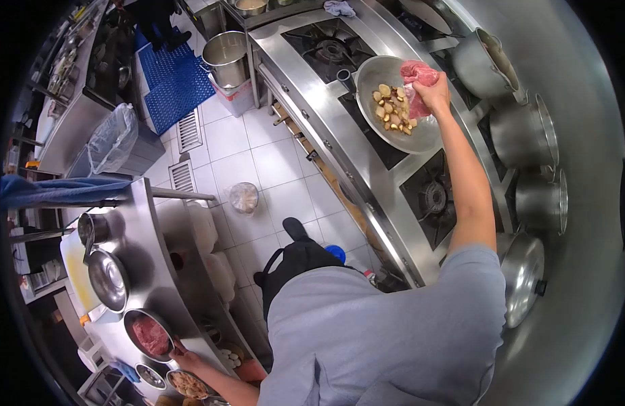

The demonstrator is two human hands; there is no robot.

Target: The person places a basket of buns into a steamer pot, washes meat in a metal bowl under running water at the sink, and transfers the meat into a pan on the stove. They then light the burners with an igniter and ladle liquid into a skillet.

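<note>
Over the wok on the stove, my right hand grips a piece of raw red meat, part of which hangs down over the pan. Browned, pale round pieces of food lie in the wok beside the meat. My left hand is at the lower left, at the edge of a metal bowl on the steel counter. More raw meat sits in that bowl. The fingers of my left hand are partly hidden and small, so their grip is unclear.
Large metal pots line the back of the stove. A steel counter holds an empty bowl and a bowl of chopped food. A plastic bag lies on the tiled floor. Another person's legs show at the top left.
</note>
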